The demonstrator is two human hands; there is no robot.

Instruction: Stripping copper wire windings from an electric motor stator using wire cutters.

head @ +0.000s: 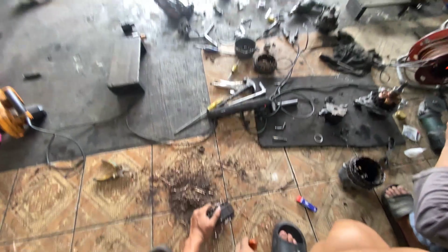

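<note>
One hand, the left (201, 223), is wrapped round a small black metal part (225, 212) low on the tiled floor (116, 205), right by a pile of dark filings (186, 186). Right hand (245, 245) is pinching an orange-tipped tool (252, 243) at the frame edge.

Small blue-and-red tube (306, 204) on the tiles; white crumpled wrappers (411, 133) at right.

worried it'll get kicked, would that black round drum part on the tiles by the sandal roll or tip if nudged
The black drum part seems to sit on a flat end, open face up, so it would likely slide, not roll. It looks like metal, so probably heavy for its size. Its dark coating looks greasy, so possibly slippery.
</note>
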